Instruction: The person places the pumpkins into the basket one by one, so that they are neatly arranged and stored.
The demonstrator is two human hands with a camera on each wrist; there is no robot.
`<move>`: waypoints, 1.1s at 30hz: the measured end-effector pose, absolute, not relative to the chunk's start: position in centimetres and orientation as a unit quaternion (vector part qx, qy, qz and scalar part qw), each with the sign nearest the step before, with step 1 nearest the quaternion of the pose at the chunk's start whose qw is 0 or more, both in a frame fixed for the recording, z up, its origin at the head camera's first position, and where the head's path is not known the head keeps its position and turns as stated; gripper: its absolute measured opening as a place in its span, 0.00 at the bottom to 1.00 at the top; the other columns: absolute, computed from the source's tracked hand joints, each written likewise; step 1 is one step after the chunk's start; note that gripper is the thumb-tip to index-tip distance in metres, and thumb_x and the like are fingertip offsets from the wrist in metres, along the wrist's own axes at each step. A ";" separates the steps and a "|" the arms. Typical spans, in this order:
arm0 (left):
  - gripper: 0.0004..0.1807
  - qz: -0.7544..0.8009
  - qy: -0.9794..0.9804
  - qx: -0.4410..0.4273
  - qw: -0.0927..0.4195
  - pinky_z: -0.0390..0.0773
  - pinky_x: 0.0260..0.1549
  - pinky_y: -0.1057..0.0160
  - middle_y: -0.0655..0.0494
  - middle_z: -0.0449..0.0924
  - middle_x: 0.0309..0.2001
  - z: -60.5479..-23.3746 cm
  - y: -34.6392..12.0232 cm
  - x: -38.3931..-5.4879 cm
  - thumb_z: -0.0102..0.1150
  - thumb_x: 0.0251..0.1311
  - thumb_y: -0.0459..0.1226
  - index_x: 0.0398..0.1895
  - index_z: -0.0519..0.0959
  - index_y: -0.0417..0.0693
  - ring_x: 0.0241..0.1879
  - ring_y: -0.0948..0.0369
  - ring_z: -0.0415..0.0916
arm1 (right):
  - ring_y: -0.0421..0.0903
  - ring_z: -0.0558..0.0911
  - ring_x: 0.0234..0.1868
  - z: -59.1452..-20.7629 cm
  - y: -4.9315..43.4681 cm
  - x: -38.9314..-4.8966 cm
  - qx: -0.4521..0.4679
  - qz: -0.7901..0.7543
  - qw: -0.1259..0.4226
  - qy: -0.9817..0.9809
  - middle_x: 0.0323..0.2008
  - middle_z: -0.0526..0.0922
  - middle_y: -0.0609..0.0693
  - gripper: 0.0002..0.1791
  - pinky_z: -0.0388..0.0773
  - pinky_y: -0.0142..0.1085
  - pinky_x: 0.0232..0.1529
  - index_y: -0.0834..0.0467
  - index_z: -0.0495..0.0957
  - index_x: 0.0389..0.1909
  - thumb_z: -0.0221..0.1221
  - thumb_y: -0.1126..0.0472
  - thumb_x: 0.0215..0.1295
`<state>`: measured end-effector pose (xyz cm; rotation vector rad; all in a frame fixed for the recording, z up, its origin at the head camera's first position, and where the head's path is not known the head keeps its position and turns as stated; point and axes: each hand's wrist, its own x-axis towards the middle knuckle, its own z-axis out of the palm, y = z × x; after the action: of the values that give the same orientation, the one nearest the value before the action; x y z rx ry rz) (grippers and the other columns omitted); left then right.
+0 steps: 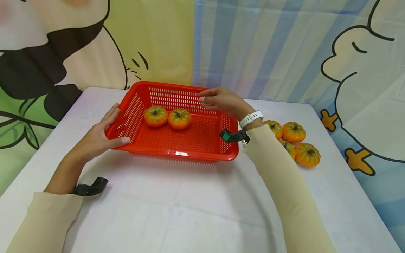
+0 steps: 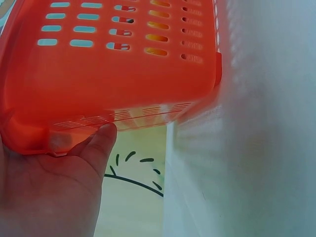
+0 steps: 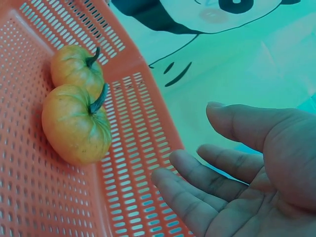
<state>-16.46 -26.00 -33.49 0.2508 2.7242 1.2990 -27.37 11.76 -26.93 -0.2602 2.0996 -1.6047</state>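
A red plastic basket (image 1: 177,154) with slotted walls stands on the white table, and two small orange pumpkins lie side by side inside it, the left pumpkin (image 1: 156,116) and the right pumpkin (image 1: 179,119). My left hand (image 1: 98,138) grips the basket's left end, thumb on the front rim and fingers along the side; the left wrist view shows the fingers (image 2: 101,143) bent against the rim. Over the basket's right part my right hand (image 1: 223,101) hovers with loosely extended fingers and nothing between them, also plain in the right wrist view.
Several more orange pumpkins (image 1: 307,154) sit in a group on the table (image 1: 190,211) right of the basket, partly hidden by my right forearm. A printed cartoon curtain (image 1: 269,45) hangs behind the table and along its sides.
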 end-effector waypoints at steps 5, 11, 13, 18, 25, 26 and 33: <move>0.57 0.428 0.898 0.080 0.059 0.71 0.52 0.41 0.71 0.29 0.77 -33.5 -25.8 -16.5 0.69 0.54 0.47 0.77 0.37 0.61 0.76 0.53 0.33 | 0.55 0.75 0.60 -26.8 12.7 -26.9 -0.097 -0.581 0.235 0.773 0.61 0.72 0.57 0.24 0.69 0.46 0.62 0.64 0.69 0.66 0.56 0.62 0.71; 0.58 0.427 0.899 0.080 0.057 0.71 0.52 0.41 0.71 0.29 0.77 -33.5 -25.8 -16.5 0.69 0.53 0.47 0.77 0.37 0.61 0.75 0.52 0.33 | 0.53 0.77 0.59 -26.3 13.8 -26.1 -0.105 -0.561 0.224 0.790 0.62 0.73 0.53 0.26 0.72 0.43 0.60 0.61 0.70 0.66 0.58 0.59 0.70; 0.58 0.428 0.898 0.080 0.056 0.71 0.52 0.42 0.71 0.29 0.77 -33.5 -25.9 -16.5 0.69 0.53 0.47 0.77 0.37 0.61 0.75 0.52 0.33 | 0.54 0.76 0.59 -26.2 14.1 -25.9 -0.105 -0.567 0.220 0.787 0.61 0.73 0.54 0.26 0.74 0.40 0.57 0.61 0.70 0.66 0.58 0.59 0.70; 0.58 0.433 0.896 0.080 0.055 0.71 0.53 0.42 0.72 0.29 0.77 -33.6 -25.9 -16.5 0.69 0.54 0.46 0.77 0.37 0.60 0.75 0.53 0.34 | 0.54 0.76 0.60 -26.3 14.9 -25.4 -0.112 -0.582 0.213 0.777 0.60 0.73 0.55 0.25 0.77 0.37 0.54 0.62 0.70 0.65 0.59 0.60 0.69; 0.57 0.438 0.894 0.079 0.052 0.71 0.52 0.42 0.74 0.30 0.76 -33.5 -25.8 -16.3 0.69 0.53 0.46 0.77 0.37 0.61 0.75 0.52 0.34 | 0.57 0.75 0.60 -26.4 16.0 -25.0 -0.118 -0.586 0.205 0.775 0.61 0.73 0.58 0.25 0.75 0.40 0.57 0.64 0.69 0.65 0.58 0.62 0.70; 0.57 0.438 0.894 0.079 0.051 0.71 0.52 0.42 0.74 0.30 0.76 -33.5 -25.8 -16.3 0.69 0.54 0.46 0.77 0.37 0.62 0.75 0.52 0.34 | 0.57 0.75 0.60 -26.3 16.1 -25.0 -0.115 -0.591 0.202 0.772 0.61 0.73 0.59 0.25 0.75 0.39 0.56 0.64 0.69 0.65 0.58 0.62 0.69; 0.57 0.438 0.894 0.076 0.051 0.69 0.54 0.41 0.73 0.30 0.76 -33.5 -25.8 -16.2 0.68 0.55 0.46 0.77 0.37 0.62 0.76 0.53 0.34 | 0.54 0.78 0.56 -26.4 16.9 -24.6 -0.116 -0.601 0.188 0.768 0.61 0.73 0.61 0.24 0.76 0.41 0.55 0.66 0.69 0.65 0.57 0.63 0.70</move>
<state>-16.20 -25.80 -33.50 0.2327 2.7222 1.3326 -24.55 16.94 -26.41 -0.3252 2.1615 -1.6915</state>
